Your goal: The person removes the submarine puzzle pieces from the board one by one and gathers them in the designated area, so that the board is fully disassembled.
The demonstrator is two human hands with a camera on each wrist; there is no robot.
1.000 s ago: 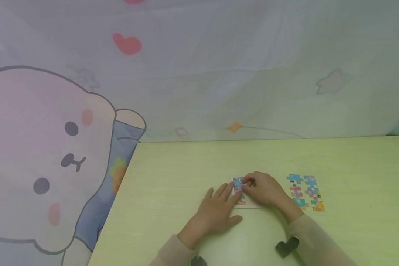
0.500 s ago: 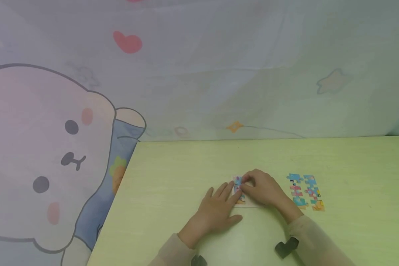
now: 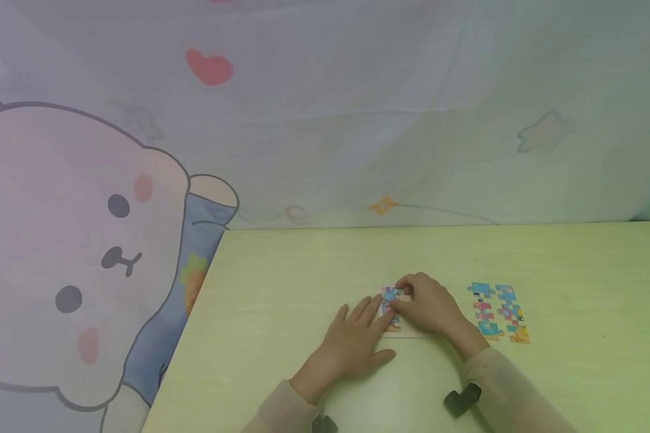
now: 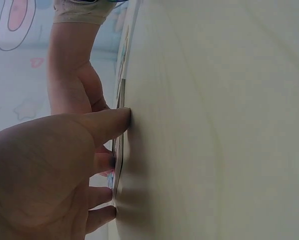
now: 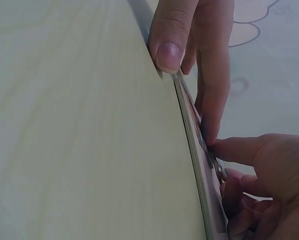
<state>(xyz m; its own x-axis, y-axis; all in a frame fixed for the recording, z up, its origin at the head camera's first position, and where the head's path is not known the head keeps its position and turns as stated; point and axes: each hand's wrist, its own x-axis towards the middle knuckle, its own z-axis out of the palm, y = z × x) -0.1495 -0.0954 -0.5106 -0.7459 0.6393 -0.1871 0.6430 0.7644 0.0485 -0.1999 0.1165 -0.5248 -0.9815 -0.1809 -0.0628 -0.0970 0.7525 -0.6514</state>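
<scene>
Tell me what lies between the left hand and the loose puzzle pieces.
In the head view, the right hand, part of the puzzle board and a strip of table lie between the left hand and the loose puzzle pieces.

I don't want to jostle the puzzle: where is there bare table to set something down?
Bare tabletop lies left of the left hand, behind the puzzle board up to the backdrop, and right of the loose pieces. It is crowded at the board, where the right hand works beside the left, and at the pieces.
</scene>
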